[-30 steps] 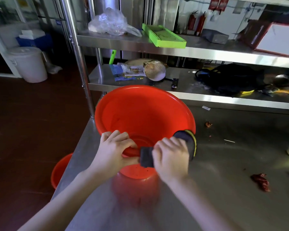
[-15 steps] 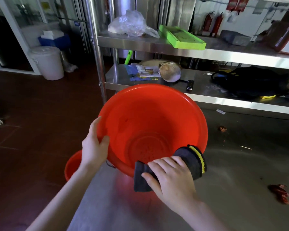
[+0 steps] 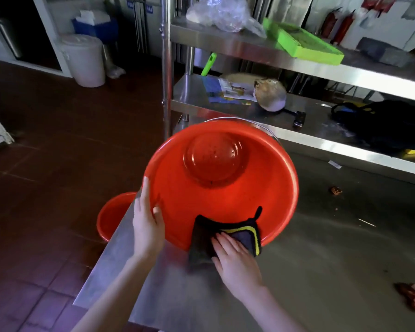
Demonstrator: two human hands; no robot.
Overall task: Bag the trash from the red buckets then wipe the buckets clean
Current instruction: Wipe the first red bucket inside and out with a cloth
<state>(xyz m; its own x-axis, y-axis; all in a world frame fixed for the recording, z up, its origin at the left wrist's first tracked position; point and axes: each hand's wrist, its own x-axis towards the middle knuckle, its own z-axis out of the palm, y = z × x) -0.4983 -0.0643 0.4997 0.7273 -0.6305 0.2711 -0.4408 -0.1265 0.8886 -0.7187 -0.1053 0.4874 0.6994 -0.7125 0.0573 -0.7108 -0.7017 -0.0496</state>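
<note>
Your steel tabletop [image 3: 321, 271] carries the red bucket [image 3: 225, 200] at its left edge, tilted so the opening faces you; dark specks dot the bucket's bottom. A second red bucket [image 3: 113, 214] sits on the floor below that left edge, partly hidden by the tabletop. Your left hand [image 3: 147, 224] grips the tilted bucket's left rim, thumb inside, fingers wrapped behind. Your right hand [image 3: 235, 259] lies flat and spread on the black cloth [image 3: 201, 238] with its yellow trim, pressing it over the bucket's near rim. Red scraps [image 3: 411, 295] lie near the tabletop's right edge; a smaller scrap [image 3: 336, 190] sits toward the far edge.
</note>
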